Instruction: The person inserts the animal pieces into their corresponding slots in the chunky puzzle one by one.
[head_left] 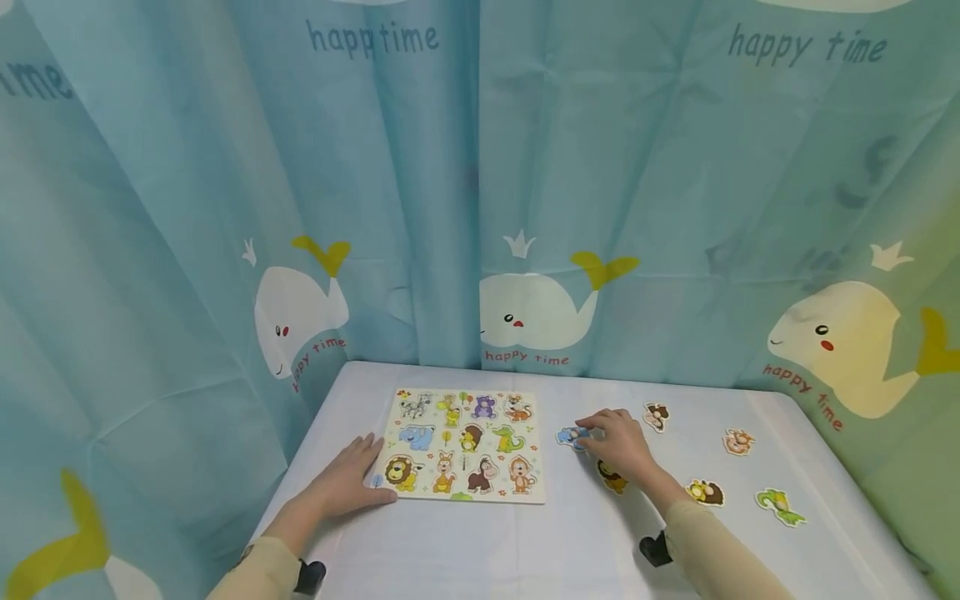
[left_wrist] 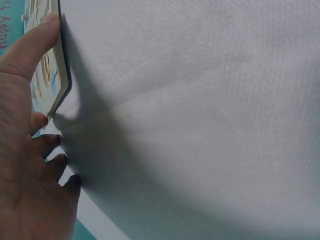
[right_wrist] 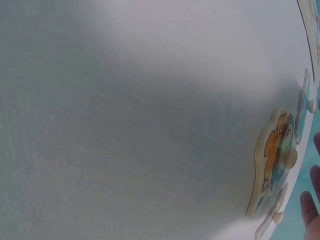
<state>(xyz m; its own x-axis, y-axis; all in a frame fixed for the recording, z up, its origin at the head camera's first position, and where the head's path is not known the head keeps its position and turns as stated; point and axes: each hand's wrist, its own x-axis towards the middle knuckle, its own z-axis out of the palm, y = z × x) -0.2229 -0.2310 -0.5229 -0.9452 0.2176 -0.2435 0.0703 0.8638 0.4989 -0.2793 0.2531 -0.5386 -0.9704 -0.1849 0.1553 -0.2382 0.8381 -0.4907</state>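
A wooden animal puzzle board [head_left: 464, 485] lies flat on the table, with rows of coloured animals. My left hand [head_left: 347, 481] rests at its near left corner, the thumb along the front edge; in the left wrist view the thumb [left_wrist: 37, 45] lies on the board's rim. To the right of the board, my right hand [head_left: 619, 443] holds a blue animal puzzle piece [head_left: 567, 437] between thumb and fingertips, low over the cloth. The piece's round knob [right_wrist: 311, 106] shows in the right wrist view. Partly under the right hand is a lion piece [head_left: 612, 479].
Farther right lie several loose knobbed pieces: a brown animal [head_left: 656, 417], an orange animal [head_left: 738, 442], a yellow and brown animal [head_left: 705, 492] and a green one [head_left: 780, 506]. A white cloth covers the table [head_left: 465, 550]. Blue whale-print curtains [head_left: 450, 208] hang close behind it.
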